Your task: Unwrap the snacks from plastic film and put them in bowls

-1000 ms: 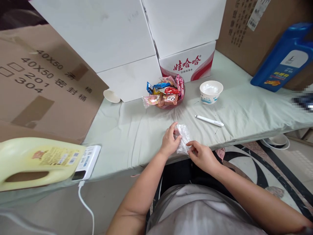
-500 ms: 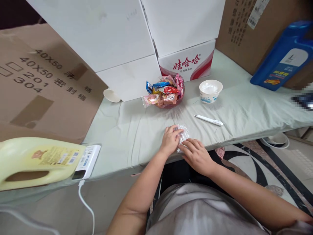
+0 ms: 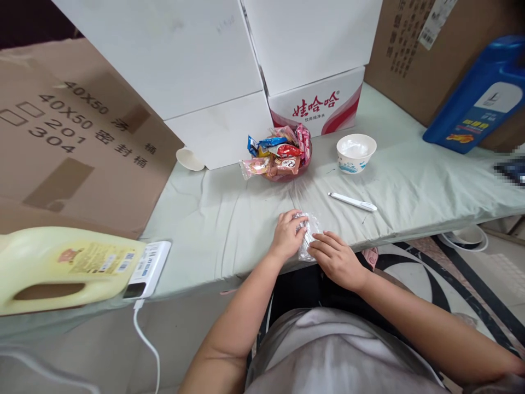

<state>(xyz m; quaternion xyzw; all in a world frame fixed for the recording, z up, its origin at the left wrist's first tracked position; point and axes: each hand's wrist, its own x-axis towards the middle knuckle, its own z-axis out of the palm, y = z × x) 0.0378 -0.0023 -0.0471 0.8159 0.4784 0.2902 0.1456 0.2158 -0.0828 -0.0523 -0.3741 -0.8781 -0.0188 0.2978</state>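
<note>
A small crumpled piece of clear plastic film (image 3: 307, 250) lies at the table's front edge between my hands. My left hand (image 3: 287, 235) is closed on its left side, fingers bent over the film. From the right, my right hand (image 3: 339, 260) rests stretched fingers against the film's right edge; its thumb is hidden. Beyond them, a white utility knife (image 3: 353, 202) lies on the cloth. Behind the knife stands a paper bowl (image 3: 355, 156) with clear plastic inside. A reddish bowl (image 3: 283, 176) heaped with wrapped snacks sits farther back.
White cartons (image 3: 217, 126) stack at the back. Brown cardboard boxes (image 3: 82, 137) flank them. A yellow jug (image 3: 53, 268) and a white power bank (image 3: 150, 269) with a cable lie at left. A blue bottle (image 3: 471, 104) leans at right. A paper cup (image 3: 190, 158) lies tipped over.
My right hand has slid slightly right, away from my left hand, and more of the film shows between them. The left hand stays in place on the film.
</note>
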